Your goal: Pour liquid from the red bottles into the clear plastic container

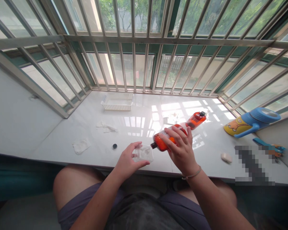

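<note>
My left hand (130, 159) grips a small clear plastic box (144, 154) near the front edge of the white ledge. Wrapped around an orange-red bottle (160, 141) is my right hand (179, 143), tipping it to the left. The bottle's dark, uncapped neck points at the box's right rim. Whether liquid is flowing out is too small to tell. To the left of the box lies a round black cap (114, 146). A second orange-red bottle (196, 120) with a black cap on stands behind my right hand.
A white perforated basket (117, 103) sits near the window bars (134, 67). Crumpled tissues (81, 146) lie on the left. On the right are a blue and yellow flask (251, 121), a pale rounded object (226, 157), keys with a blue strap (270, 145), and a blurred-out dark item.
</note>
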Demonstrator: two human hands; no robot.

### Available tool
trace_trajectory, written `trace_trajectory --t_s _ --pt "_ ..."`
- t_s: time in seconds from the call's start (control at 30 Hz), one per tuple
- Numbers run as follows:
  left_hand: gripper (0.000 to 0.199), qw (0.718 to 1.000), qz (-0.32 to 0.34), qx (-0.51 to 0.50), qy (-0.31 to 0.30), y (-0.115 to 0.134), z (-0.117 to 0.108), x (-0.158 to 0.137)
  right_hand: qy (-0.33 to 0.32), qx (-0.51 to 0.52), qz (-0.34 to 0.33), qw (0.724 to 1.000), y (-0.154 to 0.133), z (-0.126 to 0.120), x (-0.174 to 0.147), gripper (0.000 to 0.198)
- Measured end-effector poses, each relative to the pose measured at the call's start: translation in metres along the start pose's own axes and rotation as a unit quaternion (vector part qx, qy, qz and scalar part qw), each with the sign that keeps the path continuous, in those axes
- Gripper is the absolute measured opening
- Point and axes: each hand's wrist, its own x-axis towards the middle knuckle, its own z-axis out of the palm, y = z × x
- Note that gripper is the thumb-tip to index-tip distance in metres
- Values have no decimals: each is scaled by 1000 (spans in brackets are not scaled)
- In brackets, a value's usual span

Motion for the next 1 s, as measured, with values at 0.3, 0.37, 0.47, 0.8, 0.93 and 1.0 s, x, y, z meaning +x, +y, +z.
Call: trace_trajectory --t_s 0.3,0.37,0.47,0.8,0.93,1.0 --pt "85 1000 -2 4 -5 -4 -1 1 0 -8 -2 1000 1 0 1 58" --pt "85 1000 -1 4 -4 -5 -1 1 0 -11 -3 1000 1 -1 1 57" --pt "85 1000 -1 3 -2 -5 -1 1 2 -13 -4 1000 1 -1 2 58" --pt "85 1000 -2 7 -3 -7 -1 2 6 -14 -10 1000 1 -2 5 56" --pt "85 1000 0 12 1 -8 -1 2 6 -15 -11 1000 1 -2 5 57" --pt "85 1000 3 11 2 -8 -1 2 6 -17 -11 1000 1 -2 5 59"
